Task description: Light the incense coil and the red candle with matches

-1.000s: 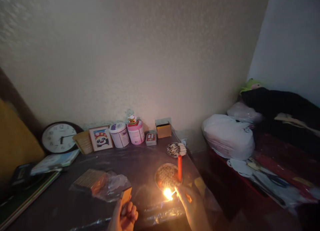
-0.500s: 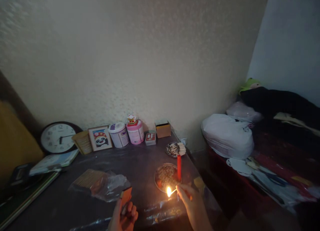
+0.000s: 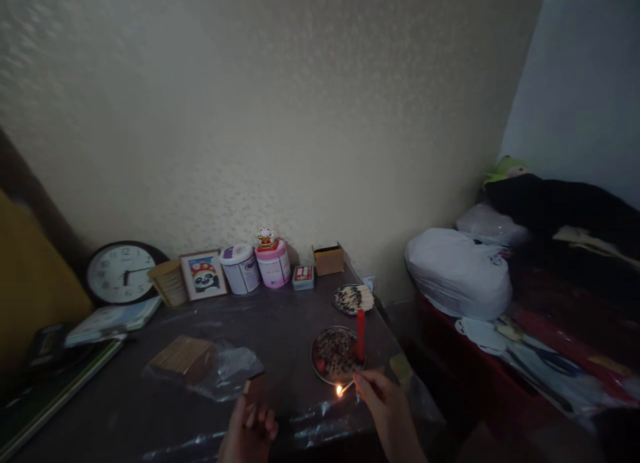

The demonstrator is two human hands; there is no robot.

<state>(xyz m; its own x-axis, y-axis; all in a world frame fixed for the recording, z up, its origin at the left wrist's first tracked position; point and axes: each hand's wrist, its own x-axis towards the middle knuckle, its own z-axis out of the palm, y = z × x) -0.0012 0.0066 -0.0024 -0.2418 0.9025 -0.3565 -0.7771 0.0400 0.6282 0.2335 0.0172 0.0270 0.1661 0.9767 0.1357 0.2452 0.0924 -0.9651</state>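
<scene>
My right hand (image 3: 387, 409) pinches a burning match (image 3: 344, 387) just in front of a round metal plate (image 3: 324, 369). A red candle (image 3: 360, 335) stands upright on that plate's right side, unlit. The match flame is small and sits below and left of the candle. My left hand (image 3: 249, 431) holds a matchbox (image 3: 254, 387) near the table's front edge. A second small plate (image 3: 353, 299) heaped with spent matches lies behind the candle.
A plastic bag with a stack of matchboxes (image 3: 200, 364) lies left of the plate. Along the wall stand a clock (image 3: 121, 274), a framed panda picture (image 3: 203, 275), two tubs (image 3: 256, 266) and a small cardboard box (image 3: 329, 259). A bed with white bags (image 3: 457, 273) is at right.
The match flame has shrunk from a bright flare to a small glow, and the scene has darkened. My right hand stays in front of the plate; the left hand has barely moved.
</scene>
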